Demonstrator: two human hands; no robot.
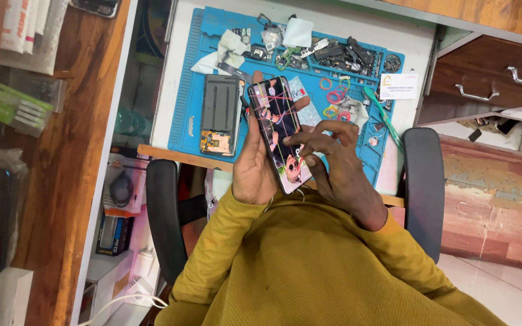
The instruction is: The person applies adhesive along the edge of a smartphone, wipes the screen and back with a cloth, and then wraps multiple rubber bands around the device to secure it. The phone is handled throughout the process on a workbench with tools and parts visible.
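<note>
My left hand point(254, 166) grips a smartphone point(276, 124) from behind, screen up, tilted over the near edge of the blue work mat point(185, 102). Red and yellow rubber bands cross its lit screen. My right hand point(327, 154) rests its fingertips on the lower right of the screen, pinching at a band. A second, opened phone body point(220, 115) lies flat on the mat just left of the held phone.
Loose rubber bands point(333, 96), small parts and cloths point(300, 45) litter the far side of the mat. A white card point(399, 86) lies at its right. Chair armrests point(163, 211) flank me; wooden drawers point(490, 78) stand right, shelves left.
</note>
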